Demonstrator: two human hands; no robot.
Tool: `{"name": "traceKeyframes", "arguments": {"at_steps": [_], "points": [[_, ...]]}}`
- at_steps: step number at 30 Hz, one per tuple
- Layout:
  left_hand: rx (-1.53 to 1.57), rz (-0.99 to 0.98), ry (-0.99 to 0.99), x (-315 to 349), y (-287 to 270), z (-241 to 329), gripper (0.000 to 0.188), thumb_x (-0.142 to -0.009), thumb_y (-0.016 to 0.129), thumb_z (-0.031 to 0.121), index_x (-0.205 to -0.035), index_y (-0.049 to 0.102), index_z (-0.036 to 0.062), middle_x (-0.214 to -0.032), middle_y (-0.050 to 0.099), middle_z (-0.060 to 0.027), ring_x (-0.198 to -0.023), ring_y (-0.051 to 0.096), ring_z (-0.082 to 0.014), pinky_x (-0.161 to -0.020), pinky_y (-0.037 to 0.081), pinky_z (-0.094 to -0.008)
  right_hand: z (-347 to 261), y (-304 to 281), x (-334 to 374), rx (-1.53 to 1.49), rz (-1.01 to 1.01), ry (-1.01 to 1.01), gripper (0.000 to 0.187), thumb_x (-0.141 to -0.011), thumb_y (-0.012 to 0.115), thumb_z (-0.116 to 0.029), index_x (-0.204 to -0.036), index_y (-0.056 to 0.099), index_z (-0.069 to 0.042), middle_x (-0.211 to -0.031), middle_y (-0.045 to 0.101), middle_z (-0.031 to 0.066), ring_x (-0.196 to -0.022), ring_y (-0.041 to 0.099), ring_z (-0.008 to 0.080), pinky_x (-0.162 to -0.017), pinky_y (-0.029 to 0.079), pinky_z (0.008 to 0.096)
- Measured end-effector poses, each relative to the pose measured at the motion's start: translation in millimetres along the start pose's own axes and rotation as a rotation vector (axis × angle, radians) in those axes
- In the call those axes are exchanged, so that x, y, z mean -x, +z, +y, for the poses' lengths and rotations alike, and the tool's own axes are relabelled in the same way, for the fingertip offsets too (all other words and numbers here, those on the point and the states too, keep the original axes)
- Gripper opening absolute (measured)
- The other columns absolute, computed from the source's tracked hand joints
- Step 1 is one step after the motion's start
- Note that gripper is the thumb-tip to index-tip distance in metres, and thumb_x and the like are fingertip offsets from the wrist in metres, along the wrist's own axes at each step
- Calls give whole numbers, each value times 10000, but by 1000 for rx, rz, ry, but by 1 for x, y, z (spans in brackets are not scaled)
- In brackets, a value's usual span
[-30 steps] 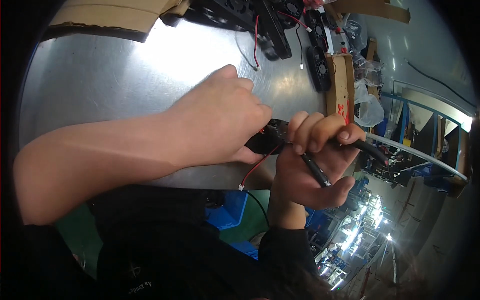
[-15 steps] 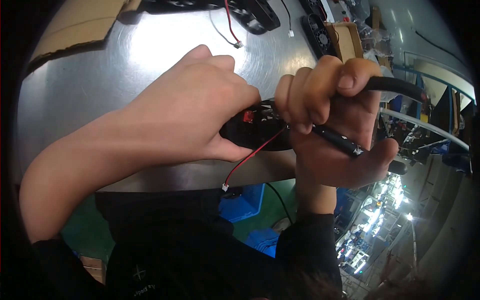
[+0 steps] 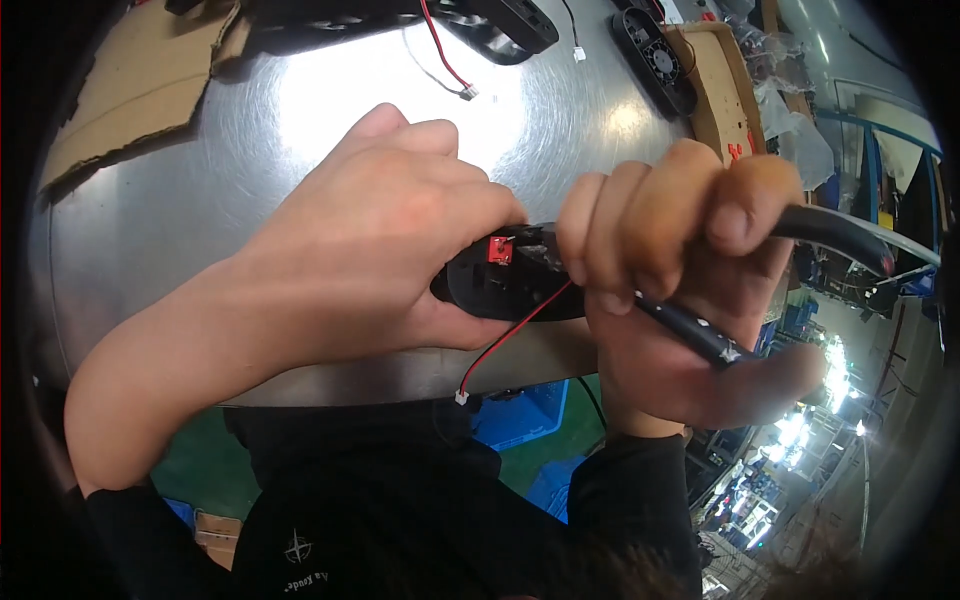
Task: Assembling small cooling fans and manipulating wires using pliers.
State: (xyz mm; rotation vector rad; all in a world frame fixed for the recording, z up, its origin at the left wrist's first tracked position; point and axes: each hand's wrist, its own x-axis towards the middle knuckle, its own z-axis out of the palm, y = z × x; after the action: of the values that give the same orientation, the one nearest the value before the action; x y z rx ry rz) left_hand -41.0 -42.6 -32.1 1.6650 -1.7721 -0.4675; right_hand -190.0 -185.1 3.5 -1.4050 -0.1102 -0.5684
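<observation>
My left hand (image 3: 400,235) is closed on the left end of a black plastic housing (image 3: 480,287) at the table's front edge. A small red part (image 3: 500,250) sits inside the housing. My right hand (image 3: 690,290) wraps round the dark handles of a pair of pliers (image 3: 690,330). Their jaws (image 3: 540,245) lie in the housing just right of the red part; my fingers partly hide them, and I cannot tell whether they bite on anything. From the housing a red and black wire (image 3: 512,332) hangs toward me, ending in a white connector (image 3: 461,397).
Black housings (image 3: 520,30) with a loose red and black wire (image 3: 440,50) lie at the back of the metal table (image 3: 240,170). Cardboard (image 3: 130,90) covers the far left. Another black housing (image 3: 655,65) stands beside an open carton (image 3: 715,90). Blue crates (image 3: 520,415) sit below the table.
The view has shifted, so hands, housing and pliers appear slightly lower. The red part shows more fully beside the jaws. Both hands keep their grip.
</observation>
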Motion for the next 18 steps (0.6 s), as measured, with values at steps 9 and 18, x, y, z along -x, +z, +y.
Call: {"name": "traceKeyframes", "arguments": {"at_steps": [9, 18], "points": [[8, 71, -7, 1, 4, 2, 470, -653, 934, 335, -1016, 715, 133, -897, 672, -6, -868, 551, -236, -862, 396, -372, -5, 7, 1, -289, 342, 225, 697, -987, 361, -791, -1191, 452, -131, -874, 487, 44, -685, 535, 169, -747, 450, 383], [27, -13, 10, 0, 0, -4, 522, -643, 955, 358, -1015, 694, 101, -890, 670, -9, -830, 538, -228, -832, 387, -376, 3, 0, 9, -140, 101, 236, 739, -988, 362, -799, -1208, 419, -96, -882, 530, 128, -791, 641, 291, -800, 536, 451]]}}
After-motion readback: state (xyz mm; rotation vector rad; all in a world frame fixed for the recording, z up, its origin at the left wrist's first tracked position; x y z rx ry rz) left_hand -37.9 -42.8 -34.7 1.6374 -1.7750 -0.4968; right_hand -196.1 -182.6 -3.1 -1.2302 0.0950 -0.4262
